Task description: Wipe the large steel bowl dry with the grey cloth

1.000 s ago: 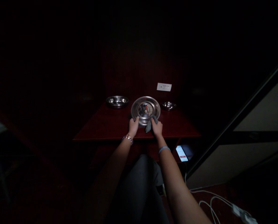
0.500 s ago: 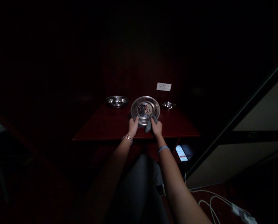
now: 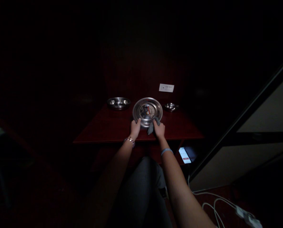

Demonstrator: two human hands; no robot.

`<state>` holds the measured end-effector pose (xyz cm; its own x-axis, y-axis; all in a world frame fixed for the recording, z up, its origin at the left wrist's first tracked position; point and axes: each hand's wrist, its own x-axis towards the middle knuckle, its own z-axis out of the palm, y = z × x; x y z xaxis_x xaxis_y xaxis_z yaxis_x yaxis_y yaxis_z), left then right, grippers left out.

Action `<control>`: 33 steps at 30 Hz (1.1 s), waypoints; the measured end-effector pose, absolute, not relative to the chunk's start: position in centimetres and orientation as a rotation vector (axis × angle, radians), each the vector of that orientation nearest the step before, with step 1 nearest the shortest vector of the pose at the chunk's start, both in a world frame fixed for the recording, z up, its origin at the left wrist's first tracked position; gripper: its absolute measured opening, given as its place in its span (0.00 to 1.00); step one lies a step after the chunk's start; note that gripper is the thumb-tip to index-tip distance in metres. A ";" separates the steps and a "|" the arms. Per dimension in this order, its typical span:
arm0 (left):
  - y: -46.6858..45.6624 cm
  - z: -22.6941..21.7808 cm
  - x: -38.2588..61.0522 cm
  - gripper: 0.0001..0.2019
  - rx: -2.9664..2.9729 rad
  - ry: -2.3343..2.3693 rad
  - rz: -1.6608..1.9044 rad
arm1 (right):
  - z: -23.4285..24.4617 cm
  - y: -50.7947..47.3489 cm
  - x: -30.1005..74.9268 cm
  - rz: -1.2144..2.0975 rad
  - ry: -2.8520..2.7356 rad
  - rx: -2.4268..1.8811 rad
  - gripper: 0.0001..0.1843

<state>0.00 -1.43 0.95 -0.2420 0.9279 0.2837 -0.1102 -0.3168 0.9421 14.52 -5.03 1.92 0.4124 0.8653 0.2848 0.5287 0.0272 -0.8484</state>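
Observation:
A round steel plate point(image 3: 147, 109) with a coloured sticker at its middle is tipped up towards me on a dark red table point(image 3: 112, 126). My left hand point(image 3: 135, 128) is closed on the plate's lower left rim. My right hand point(image 3: 159, 129) is closed on a grey cloth point(image 3: 152, 126), which it presses against the plate's lower right rim. A beaded bracelet sits on my left wrist and a pale band on my right.
A wider steel bowl point(image 3: 118, 103) rests at the table's back left, a small steel bowl point(image 3: 171, 107) at the back right. A white socket plate point(image 3: 166, 87) is on the wall. A lit phone point(image 3: 184, 155) lies below the table; white cables point(image 3: 217, 205) trail on the floor.
Hands, plate and cloth hold nearly the same place; the whole view has only drifted slightly.

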 end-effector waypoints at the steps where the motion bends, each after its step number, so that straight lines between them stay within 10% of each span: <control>1: -1.4 1.0 0.0 0.12 1.204 1.096 1.674 | 1.9 -5.0 14.5 0.407 -1.246 -1.639 0.24; 33: -1.4 0.9 0.0 0.13 1.203 1.071 1.684 | 1.6 -4.8 14.6 0.374 -1.264 -1.645 0.25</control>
<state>0.00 -1.36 0.89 -0.2387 0.9247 0.2965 -0.1236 -0.3318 0.9352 14.59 -4.84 1.61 0.4091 0.8598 0.3057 0.5544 0.0319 -0.8317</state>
